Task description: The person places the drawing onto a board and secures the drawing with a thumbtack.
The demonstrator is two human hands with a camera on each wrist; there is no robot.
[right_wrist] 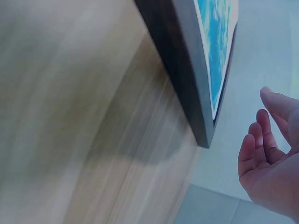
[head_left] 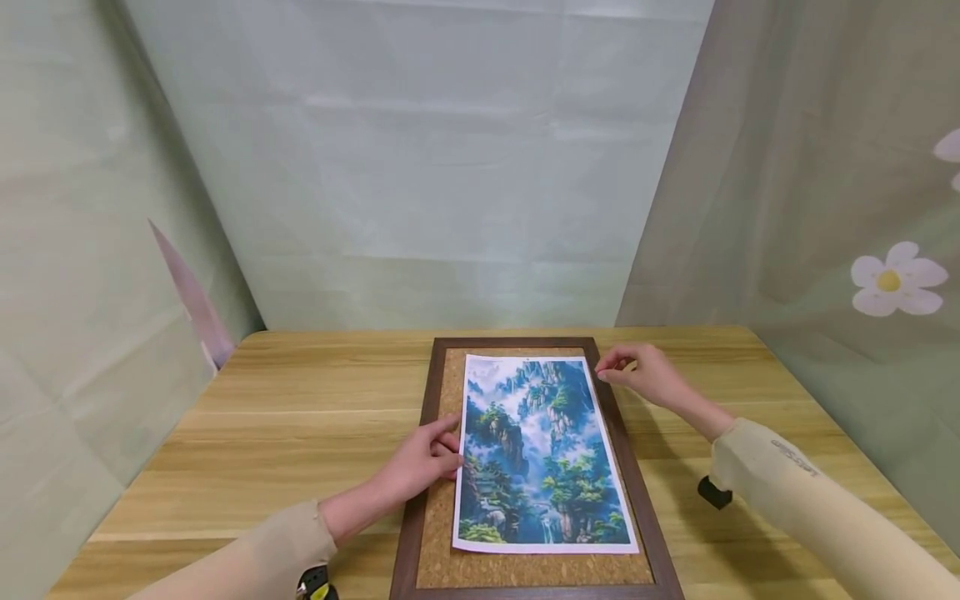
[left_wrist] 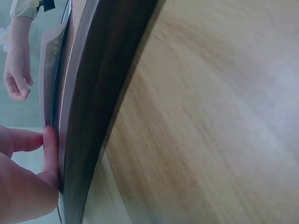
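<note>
A: State the position of the picture [head_left: 542,450].

B: It lies flat on the cork board [head_left: 442,500], inside the dark wooden frame [head_left: 418,467]. The frame rests on the wooden table [head_left: 300,417], with its far end toward the green backdrop [head_left: 450,167]. Cork shows on all four sides of the picture, widest at the near end.

A: State the condition of the left hand [head_left: 423,462].

B: It sits at the left side of the frame. The fingers are extended, and their tips touch the left edge of the picture about midway along it. The left wrist view shows a fingertip [left_wrist: 49,140] pressed against the paper edge just inside the frame; nothing is gripped.

A: And the right hand [head_left: 645,373]?

B: It hovers just beyond the far right corner of the frame. In the head view the fingertips are drawn together near the frame rail, but the right wrist view shows relaxed, slightly bent fingers [right_wrist: 261,140] apart from the frame, holding nothing.

A: Other items?

B: A white flower print [head_left: 896,279] shows on the curtain to the right of the frame.
</note>
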